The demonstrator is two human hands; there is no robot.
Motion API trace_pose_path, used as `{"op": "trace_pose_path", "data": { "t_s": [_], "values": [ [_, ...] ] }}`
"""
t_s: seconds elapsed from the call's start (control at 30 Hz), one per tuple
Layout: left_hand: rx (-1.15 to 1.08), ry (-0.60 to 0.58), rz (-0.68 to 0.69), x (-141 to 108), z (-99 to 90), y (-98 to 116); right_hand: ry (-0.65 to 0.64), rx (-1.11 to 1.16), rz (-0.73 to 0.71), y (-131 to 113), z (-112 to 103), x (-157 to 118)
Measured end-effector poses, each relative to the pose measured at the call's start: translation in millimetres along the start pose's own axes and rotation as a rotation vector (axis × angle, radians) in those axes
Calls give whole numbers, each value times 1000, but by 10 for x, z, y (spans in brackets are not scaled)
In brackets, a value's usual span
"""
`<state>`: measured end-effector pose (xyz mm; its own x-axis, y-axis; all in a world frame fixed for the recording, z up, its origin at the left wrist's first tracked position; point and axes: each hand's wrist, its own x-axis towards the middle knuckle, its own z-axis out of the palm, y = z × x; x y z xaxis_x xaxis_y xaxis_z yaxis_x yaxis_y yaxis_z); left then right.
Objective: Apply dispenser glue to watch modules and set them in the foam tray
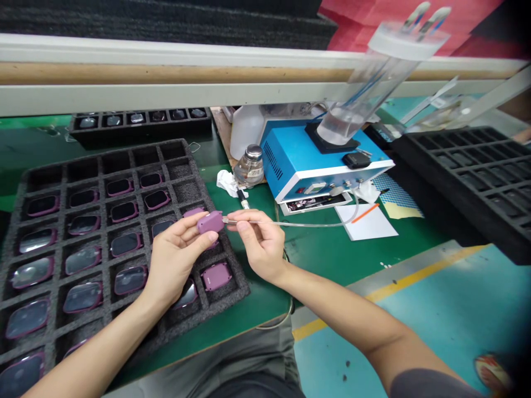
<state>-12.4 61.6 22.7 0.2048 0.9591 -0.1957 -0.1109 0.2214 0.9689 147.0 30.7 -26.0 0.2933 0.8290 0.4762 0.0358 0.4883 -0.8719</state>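
My left hand (176,257) pinches a small purple watch case (211,222) between thumb and fingers, above the right side of a dark foam tray (191,190). My right hand (263,243) is closed on a thin clear tube (307,224) with a fine tip. That tip meets or nearly meets the right end of the watch case; whether it touches I cannot tell. Purple watch cases with dark glass fill many of the tray's compartments. One purple case (216,276) lies back side up in the tray's near right part.
A blue machine box (327,160) carries a clear cylinder (352,105) and feeds the tube. Left of it stand a glass bottle (250,166) and crumpled tissue (227,181). A white pad (365,226) bears an orange stick. Another dark tray (468,166) sits at right.
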Motion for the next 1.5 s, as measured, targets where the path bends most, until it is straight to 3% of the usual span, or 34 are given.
{"op": "trace_pose_path", "data": {
  "t_s": [1.5],
  "values": [
    [7, -2, -1, -3, 1, 10, 0, -36, 22, -5, 1, 7]
  ]
}}
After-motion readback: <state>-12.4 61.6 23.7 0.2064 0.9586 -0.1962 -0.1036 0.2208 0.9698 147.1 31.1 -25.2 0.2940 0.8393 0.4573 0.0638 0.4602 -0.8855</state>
